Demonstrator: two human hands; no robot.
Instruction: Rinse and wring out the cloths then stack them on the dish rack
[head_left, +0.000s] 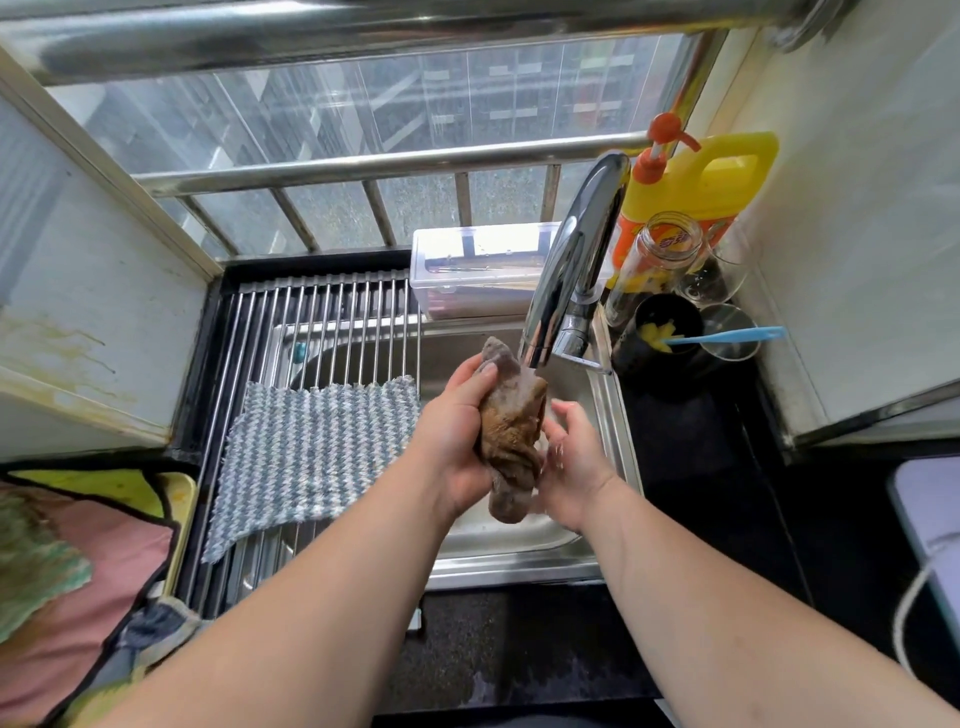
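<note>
Centre of the frame, over the sink (519, 561): the brown cloth (511, 431) hangs bunched under the tap (571, 260), its long axis running top to bottom between the hands. The left hand (457, 441) curls round its upper half. The right hand (574, 462) rests loosely spread against the lower right side, so a wringing twist would need it to close there. The dish rack (311, 312), already bearing a checked cloth (317, 452), lies left of centre, nearer the left hand.

brown cloth (511, 436) hides the left hand's (457, 441) fingers; water blurs the right hand's (574, 467); the left edge crops the pink cloth (104, 561).
</note>
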